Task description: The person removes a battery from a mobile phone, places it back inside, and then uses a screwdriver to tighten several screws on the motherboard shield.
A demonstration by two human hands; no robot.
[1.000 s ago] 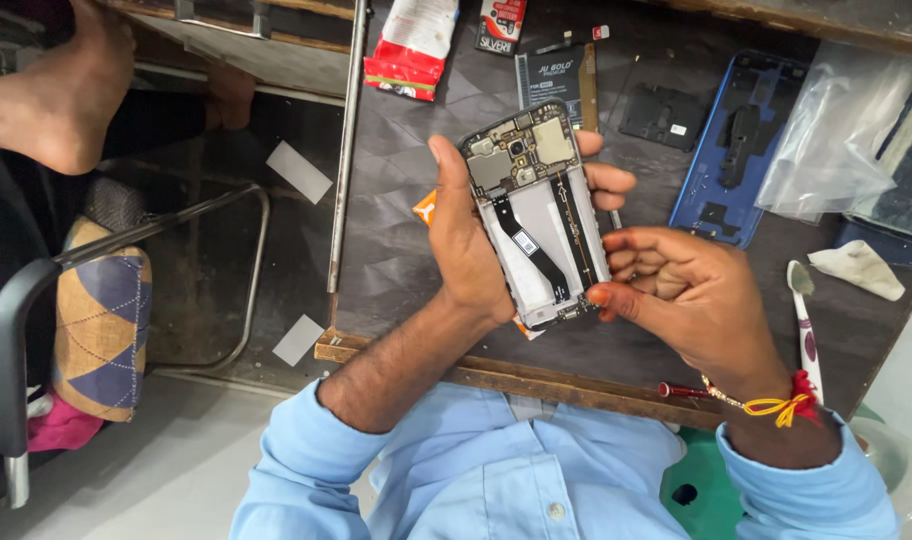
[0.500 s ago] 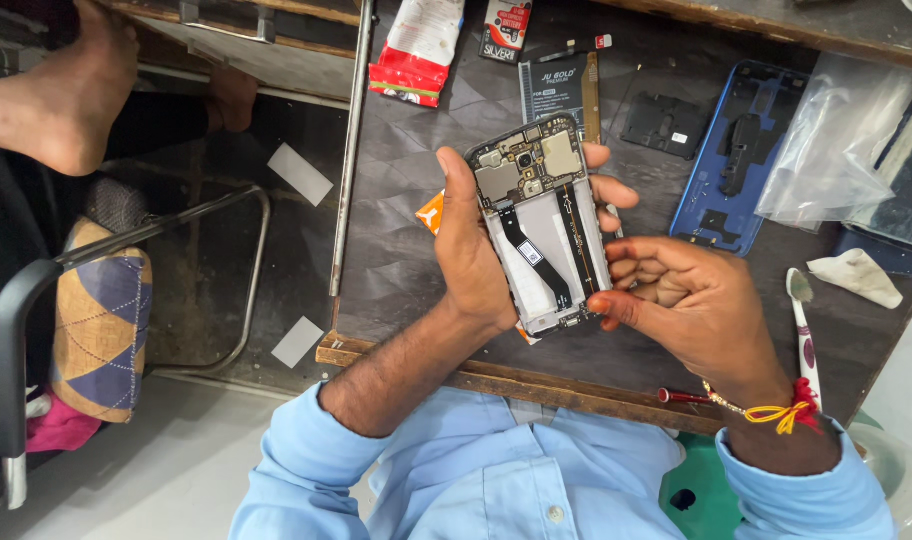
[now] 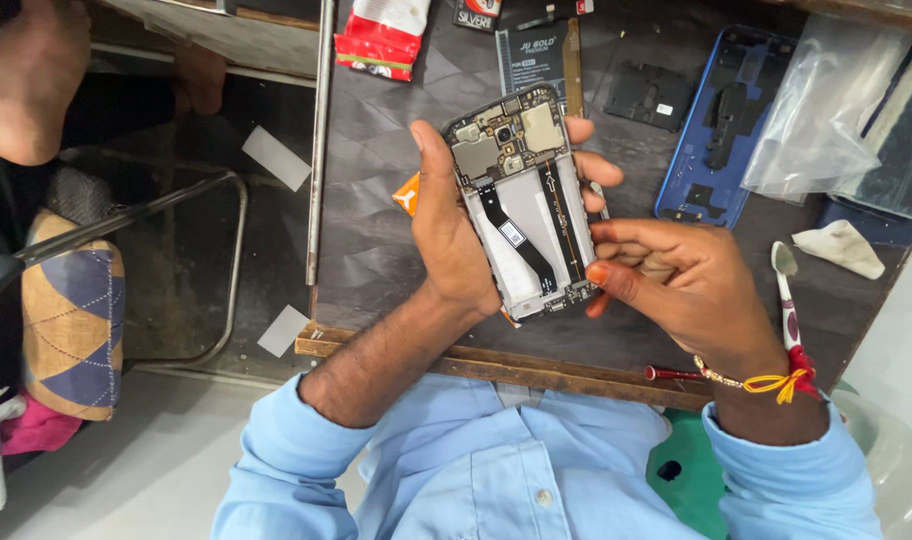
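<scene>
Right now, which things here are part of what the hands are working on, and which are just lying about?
In hand:
opened phone, back off
left hand, gripping it
right hand, fingers at its lower edge

Lying about:
blue back cover
clear plastic bag
toothbrush
red and white packet
white cloth scrap

Opened phone (image 3: pixel 521 200): silver frame, black ribbon cables, gold-toned shields at far end. Blue phone cover (image 3: pixel 721 125) far right. Red-and-white packet (image 3: pixel 381 38) far left. Cushion (image 3: pixel 71 325) left: tan and navy diamonds. Light blue shirt (image 3: pixel 496 470) near.
</scene>
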